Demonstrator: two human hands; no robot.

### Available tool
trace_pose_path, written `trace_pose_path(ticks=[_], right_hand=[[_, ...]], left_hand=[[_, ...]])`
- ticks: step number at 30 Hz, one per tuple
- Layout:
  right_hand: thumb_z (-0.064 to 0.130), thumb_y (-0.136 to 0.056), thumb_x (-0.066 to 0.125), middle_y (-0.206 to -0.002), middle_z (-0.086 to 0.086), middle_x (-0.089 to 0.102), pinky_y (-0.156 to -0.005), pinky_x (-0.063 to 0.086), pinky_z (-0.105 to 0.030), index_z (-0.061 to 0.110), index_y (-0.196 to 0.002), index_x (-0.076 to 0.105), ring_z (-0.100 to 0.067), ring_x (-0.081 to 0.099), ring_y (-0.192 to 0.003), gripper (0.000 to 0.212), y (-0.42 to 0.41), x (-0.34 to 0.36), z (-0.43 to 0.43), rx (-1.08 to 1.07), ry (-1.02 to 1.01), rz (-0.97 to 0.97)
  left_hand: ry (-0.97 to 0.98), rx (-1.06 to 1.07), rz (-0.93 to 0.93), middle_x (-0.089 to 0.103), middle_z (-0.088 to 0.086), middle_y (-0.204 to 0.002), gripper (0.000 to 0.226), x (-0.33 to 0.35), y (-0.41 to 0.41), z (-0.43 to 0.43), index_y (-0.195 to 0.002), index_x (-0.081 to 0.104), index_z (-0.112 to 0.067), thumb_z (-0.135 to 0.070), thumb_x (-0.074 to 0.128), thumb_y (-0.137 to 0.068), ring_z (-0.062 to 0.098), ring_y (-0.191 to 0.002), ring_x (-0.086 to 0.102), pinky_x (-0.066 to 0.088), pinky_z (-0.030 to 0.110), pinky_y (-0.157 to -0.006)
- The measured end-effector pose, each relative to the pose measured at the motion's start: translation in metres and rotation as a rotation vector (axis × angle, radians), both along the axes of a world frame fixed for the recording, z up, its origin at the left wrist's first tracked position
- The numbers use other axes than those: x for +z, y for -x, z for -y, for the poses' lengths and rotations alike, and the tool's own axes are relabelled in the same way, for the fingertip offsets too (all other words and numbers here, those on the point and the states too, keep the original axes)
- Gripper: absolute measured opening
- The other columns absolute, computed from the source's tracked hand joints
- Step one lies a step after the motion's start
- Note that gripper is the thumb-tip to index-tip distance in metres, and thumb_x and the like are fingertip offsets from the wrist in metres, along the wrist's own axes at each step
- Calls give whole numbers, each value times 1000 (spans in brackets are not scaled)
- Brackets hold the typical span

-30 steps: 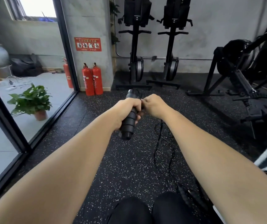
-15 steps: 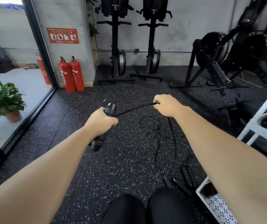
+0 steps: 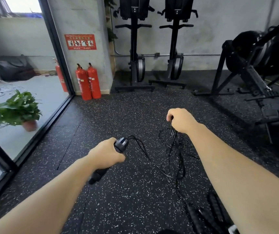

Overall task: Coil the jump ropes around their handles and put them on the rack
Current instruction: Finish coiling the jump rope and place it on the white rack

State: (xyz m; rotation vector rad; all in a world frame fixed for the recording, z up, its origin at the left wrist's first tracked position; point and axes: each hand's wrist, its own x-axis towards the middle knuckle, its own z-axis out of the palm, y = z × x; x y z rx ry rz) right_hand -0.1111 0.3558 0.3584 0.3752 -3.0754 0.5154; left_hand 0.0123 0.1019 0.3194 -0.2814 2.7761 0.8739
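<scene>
Centre frame, the left hand (image 3: 107, 153) clenches a black handle (image 3: 120, 145) while the right hand (image 3: 180, 120) pinches the rope (image 3: 154, 163) (slack loops on the floor (image 3: 127, 200)) at centre right.

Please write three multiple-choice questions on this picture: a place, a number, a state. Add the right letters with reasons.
1. Where is the potted plant? A left, beyond the glass; B on a shelf; C on a chair.
2. How many fire extinguishers stand together at the pillar? A one; B two; C five.
3. The jump rope is: A fully coiled; B loose on the floor; C hung up.
Answers: A, it stands behind the glass; B, two red cylinders show there; B, it trails from the handle in the left hand.
</scene>
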Motion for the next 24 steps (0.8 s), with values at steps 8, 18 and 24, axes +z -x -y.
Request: trace_pose_path(ticks=[8, 18, 24], right_hand=[[8, -94, 43, -121, -6, 62, -79, 48, -34, 24, -126, 60, -26, 60, -102, 39, -26, -45, 15, 31, -192, 149], [39, -99, 42, -67, -11, 58, -65, 41, -39, 5, -67, 54, -27, 49, -66, 48, -121, -23, 81, 149, 433, 85], [40, -99, 42, -52, 0, 42, -58, 32, -35, 16, -49, 36, -20, 41, -56, 56, -156, -18, 84, 80, 493, -1]], left_hand=[[335, -139, -93, 58, -13, -84, 37, -1, -9, -2, -107, 45, -32, -37, 67, -77, 10, -74, 57, 41, 30, -65], [463, -235, -318, 60, -12, -100, 52, 20, -62, -13, -119, 42, -30, -39, 67, -75, 18, -88, 62, 51, 35, -81], [359, -194, -401, 58, -15, -92, 51, 29, -99, -21, -118, 40, -35, -41, 66, -75, 14, -83, 59, 47, 31, -76]])
